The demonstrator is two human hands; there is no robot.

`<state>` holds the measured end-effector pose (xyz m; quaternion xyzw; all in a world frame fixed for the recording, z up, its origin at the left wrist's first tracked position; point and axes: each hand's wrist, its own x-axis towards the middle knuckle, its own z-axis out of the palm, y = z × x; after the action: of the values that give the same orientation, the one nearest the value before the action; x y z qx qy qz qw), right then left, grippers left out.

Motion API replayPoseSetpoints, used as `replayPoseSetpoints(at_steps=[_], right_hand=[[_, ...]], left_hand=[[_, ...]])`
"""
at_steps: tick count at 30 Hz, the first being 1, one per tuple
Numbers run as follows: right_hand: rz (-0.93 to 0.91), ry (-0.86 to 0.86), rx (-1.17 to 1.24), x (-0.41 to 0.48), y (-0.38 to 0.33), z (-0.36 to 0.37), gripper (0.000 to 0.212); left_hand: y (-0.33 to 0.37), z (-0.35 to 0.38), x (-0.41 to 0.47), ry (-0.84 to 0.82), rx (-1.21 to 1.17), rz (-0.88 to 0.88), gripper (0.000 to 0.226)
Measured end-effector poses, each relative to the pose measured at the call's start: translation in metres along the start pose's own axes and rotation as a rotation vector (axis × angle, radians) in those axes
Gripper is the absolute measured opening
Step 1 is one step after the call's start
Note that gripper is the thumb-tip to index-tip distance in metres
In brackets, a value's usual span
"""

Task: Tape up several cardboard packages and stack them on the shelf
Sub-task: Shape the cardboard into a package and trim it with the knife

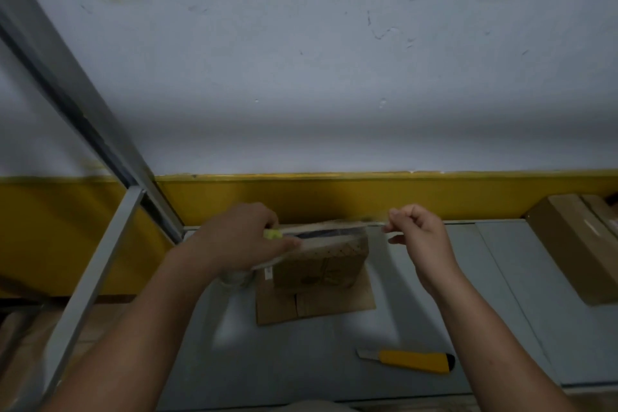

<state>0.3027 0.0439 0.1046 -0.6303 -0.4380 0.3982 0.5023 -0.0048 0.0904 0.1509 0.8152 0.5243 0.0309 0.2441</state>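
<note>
Cardboard box [321,264] sat on a flat card sheet [317,306] on the grey shelf [434,311], near the back edge, between my hands. Left hand [240,239] was curled round the roll [234,278]; a lime-green bit [272,233] showed at the fingertips, couldn't tell what it was. Right hand [418,231] pinched the free end of the tape [334,227], with the strip pulled taut across the box top. Whether it was already touching the top, couldn't tell.

Handling, my read: the box looked small and light, with stiff walls but a creased, slightly bulged top. It'd likely skate on the card sheet under a press, so I'd hold it by the side walls. The tape was thin and clear and would fold onto itself if it went slack.

Writing: dark print on the near box face and a small white label [267,273] at its left edge, both too blurred to read. Yellow knife [411,361] lay near me with no visible brand. More boxes [575,244] sat far right.
</note>
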Motion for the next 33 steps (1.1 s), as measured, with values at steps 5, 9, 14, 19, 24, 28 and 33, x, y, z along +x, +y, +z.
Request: replayPoseSetpoints(at_steps=[5,9,14,19,24,28,33], right_hand=[[0.075,0.090,0.051,0.019,0.020,-0.011,0.029],[0.118,0.111,0.067,0.025,0.033,-0.015,0.030],[0.105,0.113,-0.016,0.026,0.041,-0.014,0.027],[0.011,0.130,-0.077,0.022,0.047,-0.015,0.027],[0.168,0.058,-0.062,0.028,0.064,-0.011,0.023],[0.352,-0.033,0.003,0.038,0.081,0.005,0.023],[0.435,-0.047,0.135,0.043,0.092,0.017,0.025]], left_hand=[[0.025,-0.020,0.071,-0.515,0.193,-0.028,0.069],[0.026,-0.005,0.112,-0.785,0.195,-0.158,0.064],[0.015,0.018,0.136,-0.902,0.113,-0.362,0.074],[0.021,0.028,0.140,-0.921,0.155,-0.390,0.082],[0.012,0.014,0.140,-0.980,0.072,-0.427,0.064],[0.002,0.005,0.144,-0.988,0.086,-0.403,0.051],[-0.005,0.003,0.152,-0.990,0.100,-0.410,0.054]])
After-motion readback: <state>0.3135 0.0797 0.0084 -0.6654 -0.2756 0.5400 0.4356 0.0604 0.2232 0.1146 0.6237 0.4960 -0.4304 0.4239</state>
